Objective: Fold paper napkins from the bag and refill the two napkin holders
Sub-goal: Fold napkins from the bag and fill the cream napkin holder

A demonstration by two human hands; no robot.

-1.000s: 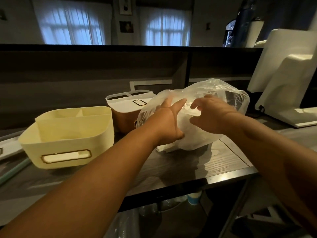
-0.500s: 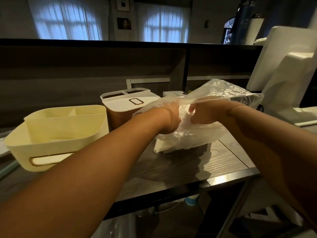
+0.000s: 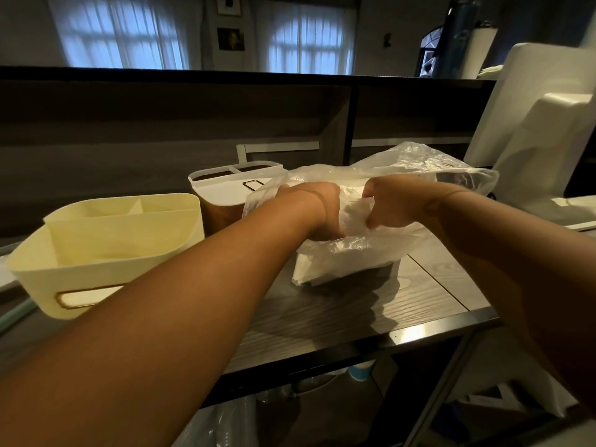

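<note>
Where the two hands meet: at the mouth of the bag, right of the middle of the table.
Bag (image 3: pixel 371 250): clear, crinkled plastic, resting on the dark wood-grain table (image 3: pixel 322 317) — its far flap rises up and to the right.
Napkins (image 3: pixel 322 269): a white stack inside the bag, lying at its near bottom, seen through the plastic.
Left hand (image 3: pixel 317 209): fingers curled tight around a bunch of the plastic on the bag's left side; the fingertips are hidden behind the hand.
Right hand (image 3: pixel 392 204): fingers curled and clamped on the plastic just right of the left hand, thumb side toward the bag's opening.
Gap between hands: small — only wrinkled plastic and something white show between them.
Cream holder (image 3: pixel 106 253): a pale yellow tub with inner dividers and a framed slot on its near wall, standing at the left of the table, well apart from the bag.
Brown holder (image 3: pixel 222 201): white top with dividers and brown lower walls, farther back, between the cream holder and the bag; the bag's left edge overlaps it in view, and I cannot tell whether they touch.
White machine (image 3: pixel 548 140): bulky, at the far right, behind the bag.
Windows (image 3: pixel 306 37): curtained, bright, on the far wall.
</note>
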